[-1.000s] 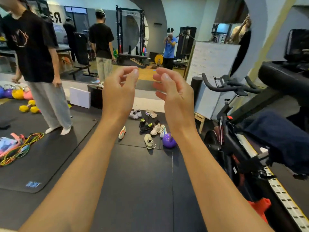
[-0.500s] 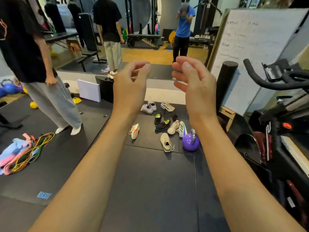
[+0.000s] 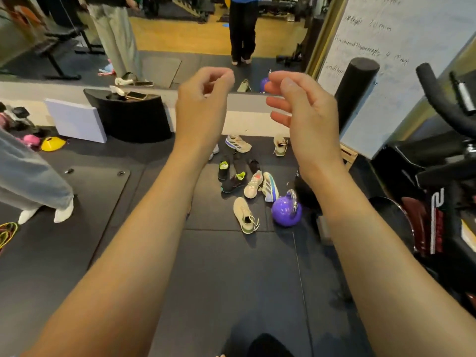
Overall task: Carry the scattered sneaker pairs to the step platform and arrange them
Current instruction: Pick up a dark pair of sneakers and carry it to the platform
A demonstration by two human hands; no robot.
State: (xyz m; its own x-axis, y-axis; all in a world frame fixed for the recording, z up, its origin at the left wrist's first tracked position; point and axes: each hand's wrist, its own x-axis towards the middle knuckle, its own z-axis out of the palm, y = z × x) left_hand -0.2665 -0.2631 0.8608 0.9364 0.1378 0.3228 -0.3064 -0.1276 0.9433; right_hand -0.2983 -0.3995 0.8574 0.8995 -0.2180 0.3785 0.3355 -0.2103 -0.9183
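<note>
While your left hand [image 3: 203,106] and right hand [image 3: 306,119] hover loosely curled, holding nothing, the sneakers [image 3: 253,182] lie on the floor at 12 o'clock. The nearest beige sneaker [image 3: 243,213] runs 11-to-5, and the step platform [image 3: 131,119] sits at 10.

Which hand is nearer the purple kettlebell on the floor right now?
Right. The right hand is held up in the air on the same side as the kettlebell, which lies below its wrist in the picture. The left hand is held up further left. Neither touches it.
</note>
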